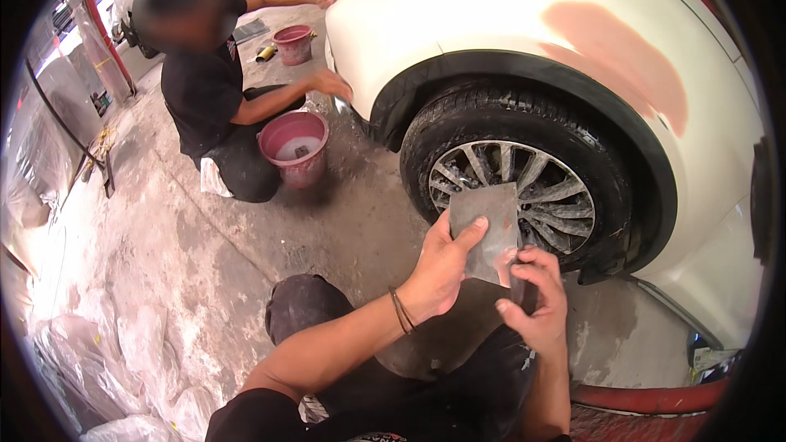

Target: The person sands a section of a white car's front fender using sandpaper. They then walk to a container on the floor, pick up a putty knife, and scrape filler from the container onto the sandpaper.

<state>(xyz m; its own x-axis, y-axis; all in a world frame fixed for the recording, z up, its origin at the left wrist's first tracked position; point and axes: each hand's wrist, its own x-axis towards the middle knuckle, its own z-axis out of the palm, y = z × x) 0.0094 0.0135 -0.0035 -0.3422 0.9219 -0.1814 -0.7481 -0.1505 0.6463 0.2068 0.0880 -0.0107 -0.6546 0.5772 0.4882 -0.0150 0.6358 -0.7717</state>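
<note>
The left hand (442, 266) pinches a grey rectangular sheet (501, 233), thumb flat on the upper face and fingers behind. The right hand (544, 295) is at the sheet's lower right corner, fingers curled and thumb apart from them; whether it grips the sheet or only touches it, I cannot tell. The sheet is held up off the concrete floor (229, 278), in front of the lower left part of a multi-spoke wheel (532, 165). A pinkish-brown patch (626, 57) marks the white car (483, 0) above the black wheel-arch trim (524, 65).

Beyond the wheel, a co-worker in dark clothes (201, 102) crouches with both arms stretched toward the car's end. On the floor just beside the co-worker's knees stands a dull red bucket (304, 175) holding whitish liquid and a small dark piece; a second red bucket (293, 51) stands farther back. Crumpled clear plastic sheeting (147, 360) lies along the floor's left side.
</note>
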